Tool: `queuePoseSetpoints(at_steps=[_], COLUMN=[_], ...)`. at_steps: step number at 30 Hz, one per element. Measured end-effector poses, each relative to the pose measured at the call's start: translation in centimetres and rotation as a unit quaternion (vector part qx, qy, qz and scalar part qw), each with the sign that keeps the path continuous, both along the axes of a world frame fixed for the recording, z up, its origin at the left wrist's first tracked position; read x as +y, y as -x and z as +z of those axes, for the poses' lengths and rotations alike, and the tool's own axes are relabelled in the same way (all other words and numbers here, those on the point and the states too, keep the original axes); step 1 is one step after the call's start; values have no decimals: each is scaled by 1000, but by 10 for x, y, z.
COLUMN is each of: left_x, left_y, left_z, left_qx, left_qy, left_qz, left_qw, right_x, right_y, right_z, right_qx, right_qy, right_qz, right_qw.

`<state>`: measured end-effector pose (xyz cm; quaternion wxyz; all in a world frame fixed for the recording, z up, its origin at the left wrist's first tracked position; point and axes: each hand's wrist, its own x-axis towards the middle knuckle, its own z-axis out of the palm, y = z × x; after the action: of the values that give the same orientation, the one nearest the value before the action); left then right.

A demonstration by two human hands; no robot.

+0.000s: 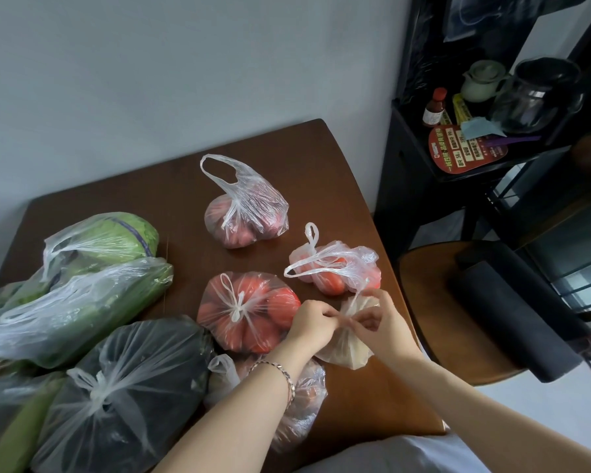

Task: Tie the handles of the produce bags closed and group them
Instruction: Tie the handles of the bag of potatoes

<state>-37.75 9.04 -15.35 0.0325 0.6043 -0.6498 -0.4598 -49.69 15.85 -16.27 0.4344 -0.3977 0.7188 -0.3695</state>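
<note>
At the left of the frame two bags of greens (82, 268) are lying on their sides along the bench (287, 158), and below them a dark bag (123, 387) is sitting knotted, so this side is probably serving as the gathering pile. At centre a tomato bag (246, 308) is resting with its handles tied in a bow. The far bag (243, 213) above it is standing with one handle loop sticking up, and I cannot tell whether it is knotted. Just right of centre, low in the frame, the left grip (309, 324) is pinching one handle of the pale bag (345, 343) and the right grip (377, 322) is pinching the other. Both are narrow and close together over the bag's neck, which looks like a knot being drawn tight. The pale bag is lying directly beneath and between the two grips, near the bench's right edge. Just above it a small tomato bag (335, 268) is lying with loose, open handles, probably the next to tie.
</note>
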Motion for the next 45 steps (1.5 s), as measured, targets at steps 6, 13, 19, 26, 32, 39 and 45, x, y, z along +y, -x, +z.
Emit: queuePoseSetpoints(at_steps=[6, 13, 19, 26, 32, 39, 45], left_x=[-3, -3, 4, 7, 12, 15, 21], left_y=[-1, -5, -6, -7, -8, -8, -4], left_z=[4, 0, -2, -5, -3, 2, -3], left_qx=[-9, 0, 15, 19, 22, 10, 37], left_qy=[-38, -50, -34, -27, -14, 105, 86], left_qz=[-38, -34, -8, 0, -19, -92, -70], left_qw=[999, 998, 999, 999, 999, 990, 993], right_x=[3, -13, -17, -14, -11, -14, -12], right_y=[4, -5, -4, -5, 0, 13, 25], right_z=[1, 5, 3, 2, 5, 9, 12], right_qx=[164, 211, 236, 245, 140, -32, -107], right_qy=[57, -18, -42, -37, 0, -73, -155], right_qz=[137, 188, 206, 204, 139, 77, 141], right_qw=[975, 959, 949, 947, 980, 994, 972])
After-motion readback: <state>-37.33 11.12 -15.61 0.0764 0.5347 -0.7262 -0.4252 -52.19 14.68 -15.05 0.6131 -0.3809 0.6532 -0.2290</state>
